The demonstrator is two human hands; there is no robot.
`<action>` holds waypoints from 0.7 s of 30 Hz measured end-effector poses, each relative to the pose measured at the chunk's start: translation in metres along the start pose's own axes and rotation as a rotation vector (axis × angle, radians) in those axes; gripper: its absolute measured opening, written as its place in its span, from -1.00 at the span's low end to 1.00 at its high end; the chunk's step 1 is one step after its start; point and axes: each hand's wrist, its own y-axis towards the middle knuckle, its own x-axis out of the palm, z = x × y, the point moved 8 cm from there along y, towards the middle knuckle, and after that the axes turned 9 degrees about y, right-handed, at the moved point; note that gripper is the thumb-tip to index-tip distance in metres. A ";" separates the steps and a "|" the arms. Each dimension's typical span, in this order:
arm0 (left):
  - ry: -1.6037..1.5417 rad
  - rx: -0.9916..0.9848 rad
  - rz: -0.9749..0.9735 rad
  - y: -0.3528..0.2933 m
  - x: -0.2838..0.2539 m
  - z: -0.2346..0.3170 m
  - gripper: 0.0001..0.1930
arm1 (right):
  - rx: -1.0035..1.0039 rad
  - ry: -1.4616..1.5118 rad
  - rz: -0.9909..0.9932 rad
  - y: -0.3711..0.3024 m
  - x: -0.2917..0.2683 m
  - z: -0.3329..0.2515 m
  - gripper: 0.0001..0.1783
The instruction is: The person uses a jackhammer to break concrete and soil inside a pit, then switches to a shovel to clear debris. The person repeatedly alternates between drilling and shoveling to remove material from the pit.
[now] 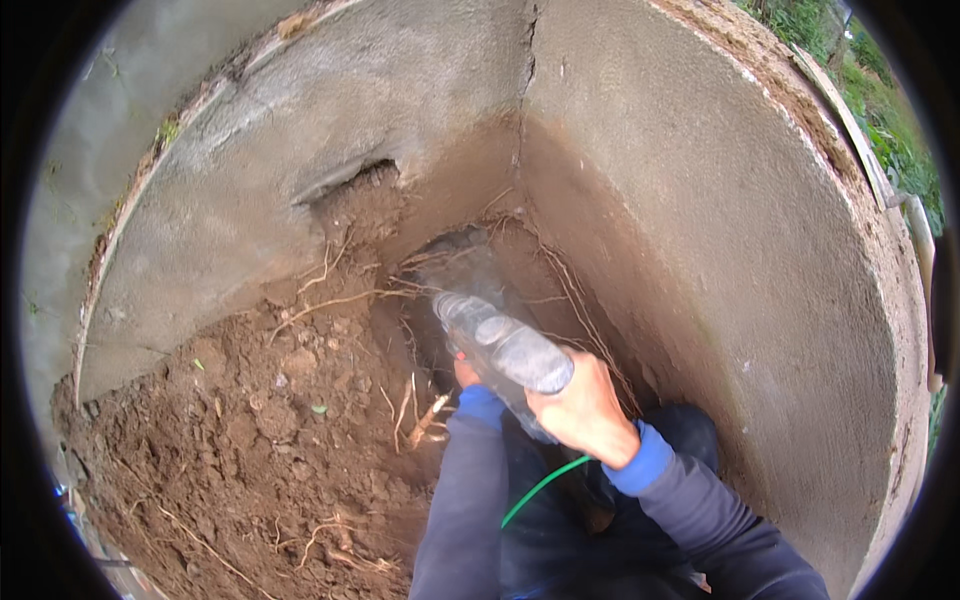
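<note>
A dusty grey hammer drill (500, 340) points forward and down into the dug hole, slightly blurred. My right hand (585, 408) is closed around its rear handle. Low on the drill's left side, my left hand (467, 373) grips it, with most of the fingers hidden and a small red spot beside them. A green cord (540, 490) curves away below the drill. The drill's front end reaches into hazy dust, so its tip cannot be made out. Thin roots (400, 291) stretch across the hole just beyond it.
Concrete walls (690, 160) rise on the right and far left (280, 140), meeting at a cracked corner. Loose brown soil (270, 430) slopes up at left, with a cut root stump (428, 420). More roots hang along the right wall's foot. My legs fill the near side.
</note>
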 end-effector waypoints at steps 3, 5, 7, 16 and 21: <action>0.281 -0.003 -0.017 -0.026 -0.004 0.019 -0.67 | 0.015 0.134 -0.093 -0.008 -0.006 -0.014 -0.56; 0.346 -0.065 -0.064 -0.049 0.010 0.029 -0.62 | -0.080 0.144 -0.192 -0.008 -0.017 -0.031 -0.55; 0.347 -0.095 -0.112 -0.070 0.031 0.041 -0.62 | -0.184 0.058 -0.322 -0.009 -0.024 -0.046 -0.51; 0.414 -0.282 -0.208 -0.153 0.103 0.095 -0.60 | 0.260 0.818 -0.510 -0.007 -0.035 -0.035 -0.29; 0.308 -0.213 -0.326 -0.190 0.115 0.073 -0.63 | 0.311 0.928 -0.560 -0.010 -0.025 -0.045 -0.29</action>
